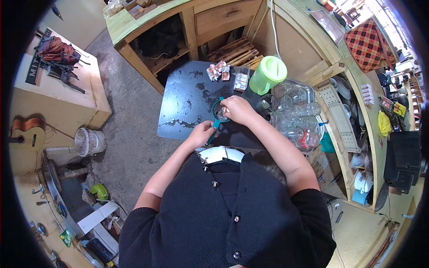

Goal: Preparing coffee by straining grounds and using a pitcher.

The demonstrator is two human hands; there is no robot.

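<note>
My left hand [201,134] grips the handle of a teal strainer [216,124], held level above a dark tabletop [181,100]. Over the strainer's round rim, my right hand [239,109] pinches a small orange-and-white packet [225,110], mostly covered by the fingers. Whether the packet touches the mesh is hard to tell. Beyond my hands lie crumpled orange-and-white wrappers [216,69] and a clear bag of small packets [241,81]. A lime-green lidded pitcher [268,75] stands to the right of them.
To the right, a clear tray [310,88] carries several glass mugs [306,122] close to my right forearm. Small puddles [181,123] wet the tabletop. A wooden cabinet [189,31] borders the far side, and shelves [362,147] rise at right. A white bucket [90,141] sits on the floor.
</note>
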